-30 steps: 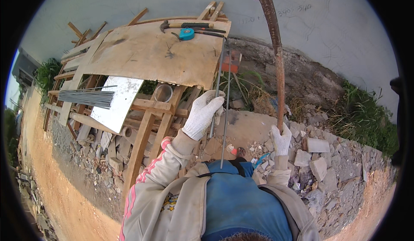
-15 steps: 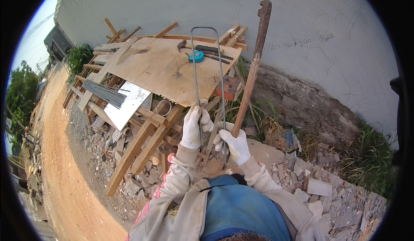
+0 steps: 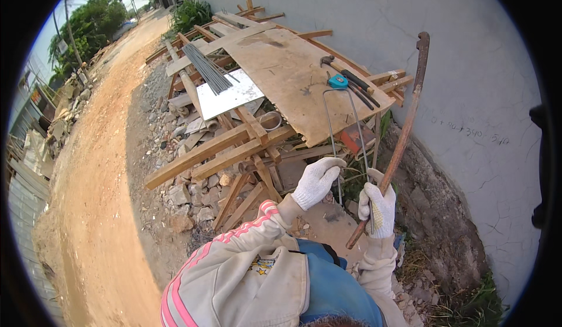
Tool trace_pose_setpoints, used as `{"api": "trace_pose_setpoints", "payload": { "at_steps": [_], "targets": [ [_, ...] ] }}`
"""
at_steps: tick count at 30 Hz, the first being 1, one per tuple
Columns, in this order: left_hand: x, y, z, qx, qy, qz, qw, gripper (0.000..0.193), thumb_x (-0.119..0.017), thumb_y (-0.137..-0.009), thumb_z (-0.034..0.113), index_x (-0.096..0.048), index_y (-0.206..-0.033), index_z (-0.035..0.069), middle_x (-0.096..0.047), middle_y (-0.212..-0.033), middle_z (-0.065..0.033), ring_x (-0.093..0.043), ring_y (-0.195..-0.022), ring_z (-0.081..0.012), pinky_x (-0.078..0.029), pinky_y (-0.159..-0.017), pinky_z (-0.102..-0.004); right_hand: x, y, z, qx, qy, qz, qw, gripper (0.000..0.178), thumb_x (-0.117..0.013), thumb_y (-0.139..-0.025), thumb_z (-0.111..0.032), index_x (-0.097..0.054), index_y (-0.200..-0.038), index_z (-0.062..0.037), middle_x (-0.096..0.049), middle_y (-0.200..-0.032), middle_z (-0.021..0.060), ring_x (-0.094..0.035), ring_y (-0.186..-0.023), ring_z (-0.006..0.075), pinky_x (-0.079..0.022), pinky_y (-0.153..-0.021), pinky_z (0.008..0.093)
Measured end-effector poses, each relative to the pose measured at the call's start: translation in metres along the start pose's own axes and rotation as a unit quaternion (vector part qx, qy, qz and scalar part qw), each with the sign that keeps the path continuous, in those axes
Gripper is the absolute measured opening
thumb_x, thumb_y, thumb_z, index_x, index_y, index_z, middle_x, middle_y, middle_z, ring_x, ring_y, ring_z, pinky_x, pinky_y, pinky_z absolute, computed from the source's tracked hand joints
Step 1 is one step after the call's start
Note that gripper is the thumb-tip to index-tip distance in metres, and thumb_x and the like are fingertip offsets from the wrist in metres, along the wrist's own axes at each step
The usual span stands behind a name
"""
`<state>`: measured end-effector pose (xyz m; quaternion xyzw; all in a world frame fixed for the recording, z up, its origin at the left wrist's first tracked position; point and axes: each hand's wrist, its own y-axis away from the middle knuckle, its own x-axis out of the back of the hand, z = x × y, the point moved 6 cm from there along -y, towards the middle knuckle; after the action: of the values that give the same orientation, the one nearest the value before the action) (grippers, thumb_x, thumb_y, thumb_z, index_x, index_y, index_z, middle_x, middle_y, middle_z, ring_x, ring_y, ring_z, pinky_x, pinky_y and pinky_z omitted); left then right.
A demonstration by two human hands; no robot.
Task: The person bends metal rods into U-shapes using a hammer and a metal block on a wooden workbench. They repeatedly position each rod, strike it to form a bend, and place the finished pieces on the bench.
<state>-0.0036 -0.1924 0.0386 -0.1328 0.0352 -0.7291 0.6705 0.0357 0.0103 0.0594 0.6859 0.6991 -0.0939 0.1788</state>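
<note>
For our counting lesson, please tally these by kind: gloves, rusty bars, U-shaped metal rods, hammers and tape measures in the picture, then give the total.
White gloves: 2
Rusty bar: 1
U-shaped metal rod: 1
Hammer: 1
Tape measure: 1
Total: 6

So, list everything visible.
Bent rod: one, grey, centre
Bar: one, rusty, beside rod
Plywood: one, tan, upper centre
Timbers: several, brown, under plywood
Hammer: one, dark, on plywood
Tape measure: one, teal, beside hammer
Handles: two, black, beside hammer
Panel: one, white, beside plywood
Rods: bundle, grey, over panel
Unclear object: one, red, centre
Rubble: many, grey, lower left
Plants: several, green, upper left
Wall: one, grey, right
Road: one, tan, left
Left hand: one, white-gloved, centre
Right hand: one, white-gloved, gripping bar
</note>
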Motion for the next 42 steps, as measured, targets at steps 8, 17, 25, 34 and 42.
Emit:
{"api": "trace_pose_setpoints", "payload": {
  "at_steps": [8, 17, 25, 34, 42],
  "targets": [
    [-0.001, -0.032, 0.084, -0.235, -0.168, -0.007, 0.957, 0.031, -0.072, -0.103, 0.018, -0.069, -0.129, 0.002, -0.075, -0.12, -0.0204, -0.074, -0.114, -0.0392, -0.059, -0.1, -0.0431, 0.007, -0.021, -0.066, 0.151, -0.119, -0.062, 0.979, 0.024, -0.061, -0.111, -0.019, -0.066, -0.123, 0.0007, -0.068, -0.077, 0.0121, -0.057, -0.047, 0.0162, -0.043, -0.037, 0.0295],
    [-0.015, -0.126, 0.148, -0.352, -0.276, 0.03, 0.894, 0.026, -0.07, -0.106, 0.029, -0.073, -0.119, 0.007, -0.076, -0.097, -0.02, -0.075, -0.089, -0.041, -0.06, -0.075, -0.0469, 0.005, -0.057, -0.143, 0.289, -0.075, -0.015, 0.954, 0.016, -0.074, -0.104, -0.009, -0.07, -0.118, -0.0006, -0.071, -0.084, 0.0085, -0.064, -0.06, 0.0136, -0.048, -0.047, 0.0279],
    [-0.019, -0.153, 0.167, -0.401, -0.243, 0.001, 0.883, 0.026, -0.071, -0.106, 0.029, -0.074, -0.12, 0.008, -0.077, -0.096, -0.0163, -0.075, -0.089, -0.0383, -0.059, -0.075, -0.0447, -0.002, -0.051, -0.143, 0.278, -0.07, 0.034, 0.957, 0.02, -0.077, -0.104, -0.011, -0.07, -0.12, -0.0006, -0.068, -0.081, 0.007, -0.06, -0.056, 0.0137, -0.047, -0.047, 0.0298],
    [-0.023, -0.174, 0.176, -0.45, -0.258, 0.009, 0.855, 0.026, -0.072, -0.106, 0.025, -0.075, -0.12, 0.003, -0.076, -0.086, -0.0182, -0.076, -0.074, -0.0344, -0.059, -0.067, -0.0412, -0.008, -0.055, -0.182, 0.326, -0.02, 0.049, 0.944, 0.012, -0.074, -0.106, -0.011, -0.067, -0.107, -0.0018, -0.058, -0.071, 0.0016, -0.052, -0.05, 0.0117, -0.042, -0.046, 0.029],
    [-0.015, -0.199, 0.176, -0.386, -0.228, -0.062, 0.892, 0.03, -0.069, -0.106, 0.033, -0.076, -0.113, 0.005, -0.074, -0.086, -0.0212, -0.077, -0.085, -0.0406, -0.06, -0.078, -0.0494, -0.009, -0.091, -0.209, 0.338, 0.01, 0.128, 0.932, 0.012, -0.074, -0.107, -0.015, -0.07, -0.113, -0.0052, -0.053, -0.069, -0.0009, -0.047, -0.047, 0.0099, -0.035, -0.042, 0.0288]
  ]
}}
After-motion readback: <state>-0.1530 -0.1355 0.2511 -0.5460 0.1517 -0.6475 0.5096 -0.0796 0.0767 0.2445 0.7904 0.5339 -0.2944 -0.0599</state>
